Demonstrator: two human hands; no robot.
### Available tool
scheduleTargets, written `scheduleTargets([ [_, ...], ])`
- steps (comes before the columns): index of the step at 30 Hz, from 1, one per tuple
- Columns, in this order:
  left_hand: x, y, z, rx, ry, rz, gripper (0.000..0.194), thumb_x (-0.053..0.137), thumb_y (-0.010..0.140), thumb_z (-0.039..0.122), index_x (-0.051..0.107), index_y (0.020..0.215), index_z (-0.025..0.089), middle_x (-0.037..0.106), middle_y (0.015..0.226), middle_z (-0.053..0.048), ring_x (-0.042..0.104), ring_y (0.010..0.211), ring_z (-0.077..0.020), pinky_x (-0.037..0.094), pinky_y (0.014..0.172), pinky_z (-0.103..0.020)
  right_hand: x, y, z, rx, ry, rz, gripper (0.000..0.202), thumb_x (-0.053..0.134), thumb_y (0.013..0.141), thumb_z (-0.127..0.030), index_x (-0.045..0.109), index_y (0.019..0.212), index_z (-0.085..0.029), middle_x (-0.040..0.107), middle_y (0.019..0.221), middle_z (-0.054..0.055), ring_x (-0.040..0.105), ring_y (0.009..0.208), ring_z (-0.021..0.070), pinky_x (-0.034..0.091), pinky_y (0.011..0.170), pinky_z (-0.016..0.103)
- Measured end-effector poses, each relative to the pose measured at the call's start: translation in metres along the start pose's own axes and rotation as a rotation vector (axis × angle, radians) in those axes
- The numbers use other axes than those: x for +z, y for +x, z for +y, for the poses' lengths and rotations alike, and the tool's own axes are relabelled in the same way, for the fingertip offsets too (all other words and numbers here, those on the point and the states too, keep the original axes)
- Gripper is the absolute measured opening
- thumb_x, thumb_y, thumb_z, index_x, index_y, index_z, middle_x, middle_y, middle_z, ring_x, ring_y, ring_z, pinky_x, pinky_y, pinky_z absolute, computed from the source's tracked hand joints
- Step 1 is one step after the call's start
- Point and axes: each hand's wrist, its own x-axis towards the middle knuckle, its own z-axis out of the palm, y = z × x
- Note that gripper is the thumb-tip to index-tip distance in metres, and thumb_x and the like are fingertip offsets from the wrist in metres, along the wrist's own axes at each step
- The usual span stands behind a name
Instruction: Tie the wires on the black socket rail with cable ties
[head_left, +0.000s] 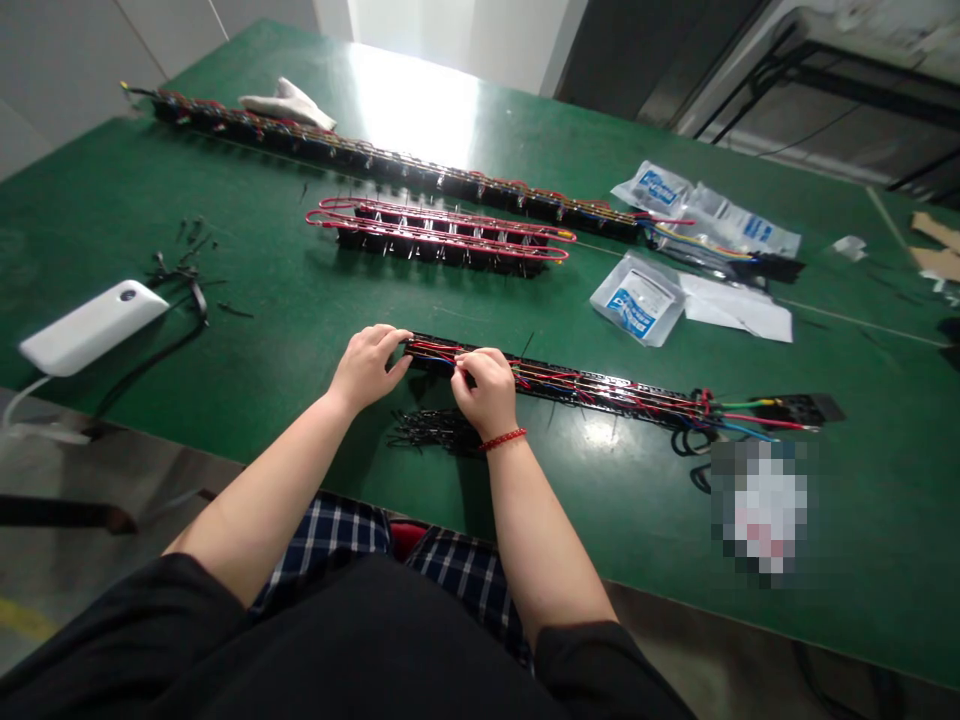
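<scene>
A long black strip (600, 391) with red, blue and other coloured wires along it lies on the green table in front of me. My left hand (369, 366) is at the strip's left end, thumb and fingers closed round it. My right hand (486, 384), with a red bracelet on the wrist, is a little further right over the strip. Its thumb and forefinger are pinched at the wires; what lies between them is too small to name. Just below the strip, partly behind my right wrist, is a pile of black cable ties (435, 428).
Behind lie a bundle of black strips with red wires (450, 240) and a longer wired strip (390, 165). Plastic packets (640, 300) and white paper (739, 308) are at the right. A white device (94, 328) and loose black ties (196, 240) lie at the left. A blurred item (765, 508) sits front right.
</scene>
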Motion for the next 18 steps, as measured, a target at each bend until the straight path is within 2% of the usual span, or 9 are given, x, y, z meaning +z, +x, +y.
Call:
scheduleTargets([
  [6, -0.008, 0.001, 0.011, 0.002, 0.021, 0.059, 0.027, 0.047, 0.098, 0.032, 0.064, 0.118, 0.025, 0.067, 0.123, -0.007, 0.058, 0.118, -0.0258, 0.038, 0.105, -0.045, 0.002, 0.001, 0.002, -0.021, -0.020, 0.000, 0.016, 0.058, 0.083, -0.011, 0.060, 0.074, -0.024, 0.072, 0.083, 0.003, 0.063, 0.088, 0.0228, 0.053, 0.087, 0.042],
  [11, -0.007, 0.030, 0.039, -0.004, 0.025, 0.069, 0.025, 0.050, 0.096, 0.030, 0.067, 0.113, 0.024, 0.068, 0.122, -0.008, 0.058, 0.117, -0.0273, 0.040, 0.104, -0.046, 0.004, 0.000, 0.003, 0.001, -0.036, -0.010, 0.017, 0.058, 0.083, -0.010, 0.059, 0.073, -0.024, 0.069, 0.085, 0.004, 0.059, 0.091, 0.0230, 0.052, 0.089, 0.042],
  [13, -0.001, 0.047, 0.050, -0.002, 0.041, 0.005, 0.023, 0.052, 0.094, 0.030, 0.070, 0.107, 0.023, 0.070, 0.116, -0.009, 0.059, 0.112, -0.0283, 0.044, 0.098, -0.045, 0.004, -0.001, 0.004, 0.006, -0.044, -0.006, 0.017, 0.058, 0.083, -0.011, 0.060, 0.073, -0.024, 0.068, 0.086, 0.005, 0.058, 0.091, 0.0231, 0.051, 0.089, 0.042],
  [15, 0.005, 0.065, 0.058, -0.034, 0.090, -0.125, 0.024, 0.052, 0.093, 0.031, 0.074, 0.094, 0.020, 0.073, 0.102, -0.011, 0.062, 0.103, -0.0296, 0.048, 0.090, -0.044, 0.004, -0.001, 0.006, 0.001, -0.057, 0.002, 0.016, 0.058, 0.083, -0.011, 0.060, 0.074, -0.024, 0.067, 0.086, 0.005, 0.058, 0.090, 0.0230, 0.051, 0.089, 0.042],
  [18, 0.012, 0.087, 0.062, -0.141, 0.123, -0.325, 0.030, 0.049, 0.092, 0.030, 0.076, 0.084, 0.020, 0.074, 0.095, -0.013, 0.064, 0.096, -0.0300, 0.051, 0.083, -0.042, 0.004, -0.001, 0.008, -0.010, -0.065, 0.015, 0.016, 0.059, 0.083, -0.010, 0.061, 0.075, -0.025, 0.066, 0.086, 0.004, 0.058, 0.090, 0.0229, 0.052, 0.087, 0.041],
])
